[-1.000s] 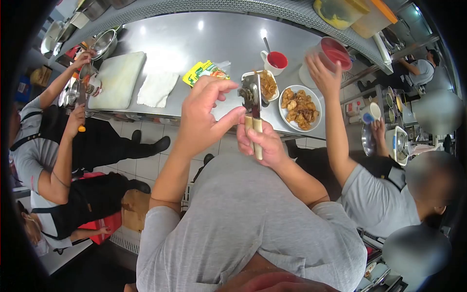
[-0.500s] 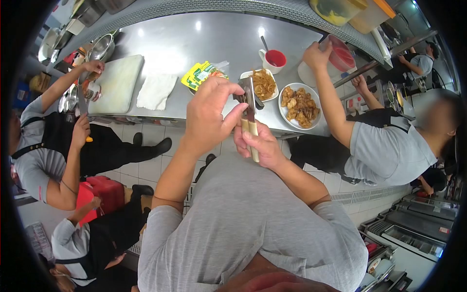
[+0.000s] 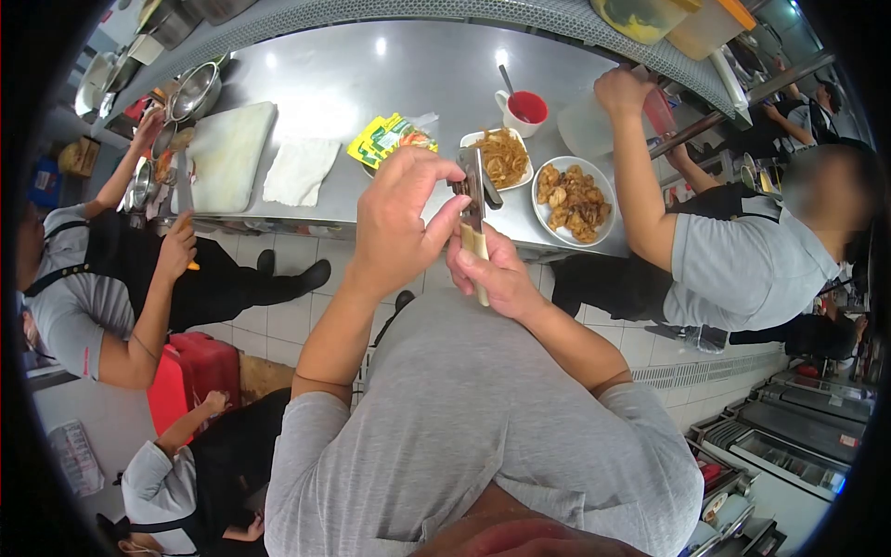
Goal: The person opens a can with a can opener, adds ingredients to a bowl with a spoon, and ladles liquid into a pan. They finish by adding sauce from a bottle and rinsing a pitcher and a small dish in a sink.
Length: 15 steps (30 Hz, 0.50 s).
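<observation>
My right hand [image 3: 501, 277] is closed round the cream handle [image 3: 474, 243] of a knife. Its metal blade [image 3: 477, 181] points up and away from me, seen nearly edge-on. My left hand [image 3: 397, 218] curls beside the blade, thumb and forefinger nearly together over a small dark brown thing [image 3: 457, 188] that I cannot make out. Just beyond my hands, a white dish of brown shredded food [image 3: 502, 158] stands on the counter. To its right is a white plate [image 3: 538, 215] piled with browned food pieces.
A yellow-green packet [image 3: 390, 137], a white cloth [image 3: 299, 172] and a white cutting board [image 3: 227, 153] lie on the steel counter [image 3: 325, 70]. A mug [image 3: 522, 113] with a red inside holds a spoon. Co-workers stand close on both sides; the left one holds a knife [image 3: 184, 190].
My hands stay almost in place, the knife turning slightly. The right co-worker's clear container has tilted and shifted. The left co-worker's knife hand moved right, and the person at lower left also moved.
</observation>
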{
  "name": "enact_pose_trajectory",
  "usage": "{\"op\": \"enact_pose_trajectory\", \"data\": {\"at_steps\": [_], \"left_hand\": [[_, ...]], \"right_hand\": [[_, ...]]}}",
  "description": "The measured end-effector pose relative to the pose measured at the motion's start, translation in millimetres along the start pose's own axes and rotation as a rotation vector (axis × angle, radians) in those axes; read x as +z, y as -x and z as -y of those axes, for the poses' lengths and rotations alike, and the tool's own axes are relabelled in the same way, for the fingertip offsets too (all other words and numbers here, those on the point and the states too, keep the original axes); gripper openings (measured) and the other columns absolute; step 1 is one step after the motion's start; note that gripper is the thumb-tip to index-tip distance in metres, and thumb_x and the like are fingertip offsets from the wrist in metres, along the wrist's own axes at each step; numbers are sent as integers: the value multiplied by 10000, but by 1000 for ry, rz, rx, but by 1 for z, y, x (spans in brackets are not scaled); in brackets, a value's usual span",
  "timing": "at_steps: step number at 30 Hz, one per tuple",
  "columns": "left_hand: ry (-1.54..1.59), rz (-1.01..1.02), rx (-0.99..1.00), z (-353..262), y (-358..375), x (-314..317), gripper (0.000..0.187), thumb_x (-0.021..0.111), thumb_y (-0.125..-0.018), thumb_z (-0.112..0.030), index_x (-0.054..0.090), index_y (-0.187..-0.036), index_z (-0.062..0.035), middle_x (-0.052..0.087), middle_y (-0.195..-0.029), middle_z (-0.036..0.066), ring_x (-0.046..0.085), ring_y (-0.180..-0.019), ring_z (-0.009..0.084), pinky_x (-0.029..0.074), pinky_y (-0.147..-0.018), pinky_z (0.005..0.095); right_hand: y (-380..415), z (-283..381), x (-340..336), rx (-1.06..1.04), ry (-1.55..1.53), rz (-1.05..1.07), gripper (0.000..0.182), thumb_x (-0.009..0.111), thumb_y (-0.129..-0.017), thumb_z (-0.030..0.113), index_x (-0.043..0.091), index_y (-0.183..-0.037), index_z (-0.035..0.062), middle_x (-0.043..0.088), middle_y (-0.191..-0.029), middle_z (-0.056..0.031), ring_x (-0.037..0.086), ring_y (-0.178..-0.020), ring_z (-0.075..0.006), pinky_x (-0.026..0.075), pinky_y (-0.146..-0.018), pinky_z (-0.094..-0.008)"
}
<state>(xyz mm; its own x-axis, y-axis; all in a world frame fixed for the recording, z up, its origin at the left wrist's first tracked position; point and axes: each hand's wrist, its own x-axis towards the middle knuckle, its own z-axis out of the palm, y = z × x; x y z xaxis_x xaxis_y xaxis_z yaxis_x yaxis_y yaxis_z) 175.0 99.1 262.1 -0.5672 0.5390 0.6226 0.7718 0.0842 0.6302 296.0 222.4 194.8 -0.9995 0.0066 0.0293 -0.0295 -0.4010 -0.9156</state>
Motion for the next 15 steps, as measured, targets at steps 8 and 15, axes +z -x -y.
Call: {"op": "enact_pose_trajectory", "data": {"at_steps": [8,15], "left_hand": [[-34,17,1,0,5,-3,267,783,-768,-81,643,-994,-58,640,-968,85,636,-906,276,518,-752,375],[164,145,-298,6,31,-3,531,764,-848,-152,534,-1305,-13,634,-1170,92,623,-983,163,509,-819,312]], "right_hand": [[4,-4,-1,-12,41,2,384,572,-1011,301,502,-1278,35,608,-1027,-31,482,-663,-47,431,-573,-225],[6,-10,-3,-14,110,-20,474,627,-969,290,459,-1329,33,558,-1022,-23,509,-751,-55,448,-614,-229]]}}
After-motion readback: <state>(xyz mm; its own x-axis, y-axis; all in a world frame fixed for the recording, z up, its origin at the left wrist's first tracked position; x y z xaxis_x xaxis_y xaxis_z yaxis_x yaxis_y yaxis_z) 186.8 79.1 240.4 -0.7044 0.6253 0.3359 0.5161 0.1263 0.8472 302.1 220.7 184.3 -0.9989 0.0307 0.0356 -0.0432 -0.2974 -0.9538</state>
